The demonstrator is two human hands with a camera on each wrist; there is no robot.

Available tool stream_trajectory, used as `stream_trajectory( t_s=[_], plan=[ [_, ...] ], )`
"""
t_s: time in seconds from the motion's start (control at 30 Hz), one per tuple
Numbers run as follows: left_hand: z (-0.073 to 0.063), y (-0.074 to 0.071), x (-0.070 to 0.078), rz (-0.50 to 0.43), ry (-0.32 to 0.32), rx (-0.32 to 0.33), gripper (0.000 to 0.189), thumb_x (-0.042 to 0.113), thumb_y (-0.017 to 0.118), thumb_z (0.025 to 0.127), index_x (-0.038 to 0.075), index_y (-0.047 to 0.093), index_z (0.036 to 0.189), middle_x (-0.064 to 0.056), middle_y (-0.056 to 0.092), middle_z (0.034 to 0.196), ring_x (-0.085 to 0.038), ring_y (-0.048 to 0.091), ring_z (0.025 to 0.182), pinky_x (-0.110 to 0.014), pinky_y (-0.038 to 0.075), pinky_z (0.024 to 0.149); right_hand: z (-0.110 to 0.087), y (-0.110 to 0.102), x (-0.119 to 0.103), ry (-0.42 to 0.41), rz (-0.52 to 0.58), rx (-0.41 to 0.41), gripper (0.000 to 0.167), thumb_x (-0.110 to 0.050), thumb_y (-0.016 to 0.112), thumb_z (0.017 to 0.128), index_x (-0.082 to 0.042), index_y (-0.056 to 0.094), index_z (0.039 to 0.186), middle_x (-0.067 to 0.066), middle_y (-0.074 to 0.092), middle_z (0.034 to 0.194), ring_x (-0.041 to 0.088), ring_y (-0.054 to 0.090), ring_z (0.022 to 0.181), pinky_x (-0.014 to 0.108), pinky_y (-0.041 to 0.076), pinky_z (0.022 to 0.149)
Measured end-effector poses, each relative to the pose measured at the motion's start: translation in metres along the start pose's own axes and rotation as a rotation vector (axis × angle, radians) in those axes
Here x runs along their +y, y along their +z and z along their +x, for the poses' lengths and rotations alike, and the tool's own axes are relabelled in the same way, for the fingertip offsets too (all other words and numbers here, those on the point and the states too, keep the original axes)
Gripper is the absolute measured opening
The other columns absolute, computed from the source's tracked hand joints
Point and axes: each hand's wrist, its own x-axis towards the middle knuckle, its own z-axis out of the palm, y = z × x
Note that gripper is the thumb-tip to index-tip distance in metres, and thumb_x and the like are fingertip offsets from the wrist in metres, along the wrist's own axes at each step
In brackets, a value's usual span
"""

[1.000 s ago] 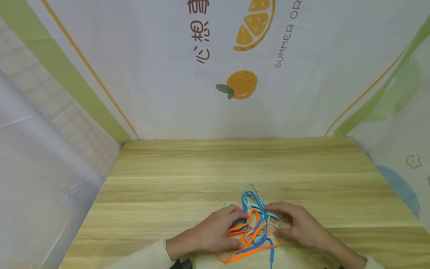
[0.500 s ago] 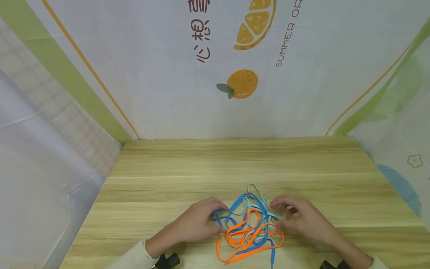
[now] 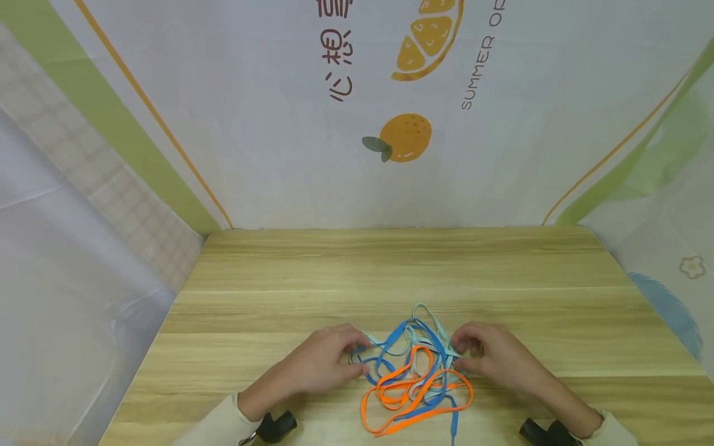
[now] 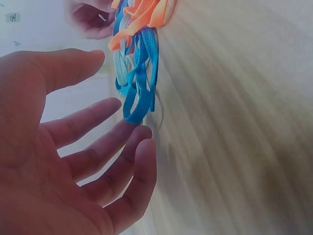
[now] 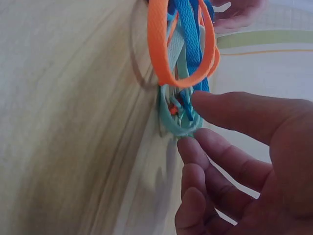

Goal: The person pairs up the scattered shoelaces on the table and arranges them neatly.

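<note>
A loose tangle of flat shoelaces lies between the two hands: an orange shoelace (image 3: 409, 427) in front, a blue shoelace (image 3: 395, 334) through the middle and a mint-green shoelace (image 3: 422, 308) reaching farthest back. My left hand (image 3: 323, 359) is at the tangle's left side. In the left wrist view its fingers are spread and relaxed, with fingertips (image 4: 113, 104) right beside a hanging-looking blue loop. My right hand (image 3: 496, 359) is at the right side, thumb and fingers apart. Its fingertips (image 5: 188, 144) are right at a mint-green loop in the right wrist view.
The laces lie on a wood-grain table (image 3: 279, 279). A white cloth (image 3: 290, 173) printed with oranges stands behind it, and more cloth hangs at both sides. Black wrist-camera mounts (image 3: 276, 427) sit under the wrists.
My left hand has moved left, drawing blue and mint-green strands out to that side, and its fingers have loosened. My right hand has shifted slightly; the orange lace stays nearly in place.
</note>
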Motion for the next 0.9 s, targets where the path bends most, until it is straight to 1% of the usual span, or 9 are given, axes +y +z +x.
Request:
stream_trajectory(
  t_s=[0.07, 0.2, 0.33, 0.43, 0.57, 0.7, 0.8, 0.9],
  plan=[
    [0.002, 0.000, -0.001, 0.005, -0.008, 0.009, 0.034, 0.029, 0.087, 0.097, 0.011, 0.078, 0.124, 0.004, 0.073, 0.111, -0.012, 0.065, 0.095, -0.031, 0.056, 0.081, 0.000, 0.000, 0.000, 0.011, -0.003, -0.003, 0.028, -0.020, 0.097, 0.085, -0.014, 0.078, 0.105, -0.012, 0.071, 0.095, 0.006, 0.058, 0.080, 0.026, 0.052, 0.070],
    [0.008, 0.002, -0.002, 0.027, 0.006, 0.031, 0.032, 0.027, 0.088, 0.096, 0.010, 0.079, 0.121, 0.002, 0.074, 0.110, -0.014, 0.065, 0.094, -0.032, 0.056, 0.082, 0.001, -0.002, 0.000, 0.007, 0.001, 0.002, 0.025, -0.021, 0.095, 0.087, -0.015, 0.078, 0.104, -0.013, 0.069, 0.092, 0.004, 0.058, 0.076, 0.026, 0.052, 0.067],
    [0.013, 0.005, -0.003, 0.035, 0.014, 0.053, 0.029, 0.022, 0.088, 0.095, 0.008, 0.079, 0.118, 0.000, 0.076, 0.111, -0.016, 0.067, 0.097, -0.035, 0.057, 0.085, 0.007, -0.001, -0.001, -0.033, -0.020, 0.026, 0.019, -0.018, 0.092, 0.090, -0.014, 0.078, 0.102, -0.016, 0.068, 0.087, 0.003, 0.058, 0.072, 0.026, 0.052, 0.064],
    [0.017, 0.006, -0.003, 0.037, 0.012, 0.061, 0.027, 0.020, 0.087, 0.094, 0.008, 0.080, 0.117, -0.002, 0.076, 0.111, -0.018, 0.069, 0.098, -0.036, 0.058, 0.086, 0.012, 0.001, -0.003, -0.037, -0.044, 0.036, 0.015, -0.019, 0.091, 0.092, -0.014, 0.079, 0.099, -0.018, 0.066, 0.082, 0.001, 0.057, 0.069, 0.026, 0.051, 0.062],
    [0.020, 0.007, -0.001, 0.041, -0.001, 0.061, 0.025, 0.020, 0.087, 0.094, 0.008, 0.080, 0.115, -0.002, 0.076, 0.108, -0.018, 0.069, 0.095, -0.036, 0.057, 0.084, 0.019, 0.006, -0.006, 0.015, -0.058, 0.016, 0.014, -0.023, 0.091, 0.091, -0.016, 0.079, 0.093, -0.017, 0.064, 0.076, 0.001, 0.056, 0.066, 0.026, 0.050, 0.061],
    [0.021, 0.006, 0.001, 0.048, -0.009, 0.061, 0.025, 0.023, 0.086, 0.096, 0.009, 0.080, 0.116, -0.002, 0.076, 0.109, -0.018, 0.069, 0.095, -0.036, 0.057, 0.084, 0.023, 0.009, -0.008, 0.038, -0.034, -0.021, 0.012, -0.020, 0.089, 0.092, -0.017, 0.078, 0.088, -0.016, 0.063, 0.070, 0.002, 0.056, 0.062, 0.025, 0.048, 0.060],
    [0.023, 0.004, 0.002, 0.059, 0.001, 0.075, 0.025, 0.025, 0.084, 0.098, 0.011, 0.080, 0.117, -0.002, 0.076, 0.112, -0.019, 0.069, 0.098, -0.039, 0.057, 0.087, 0.025, 0.007, -0.011, 0.017, -0.018, -0.032, 0.011, -0.016, 0.085, 0.093, -0.019, 0.077, 0.086, -0.017, 0.062, 0.070, 0.002, 0.055, 0.062, 0.024, 0.048, 0.059],
    [0.025, 0.002, 0.003, 0.067, 0.030, 0.100, 0.023, 0.024, 0.083, 0.098, 0.012, 0.080, 0.117, -0.001, 0.076, 0.115, -0.020, 0.070, 0.101, -0.040, 0.057, 0.089, 0.028, 0.003, -0.018, -0.030, -0.007, -0.030, 0.012, -0.013, 0.082, 0.094, -0.020, 0.076, 0.086, -0.017, 0.061, 0.071, 0.002, 0.053, 0.063, 0.024, 0.046, 0.058]
  ],
)
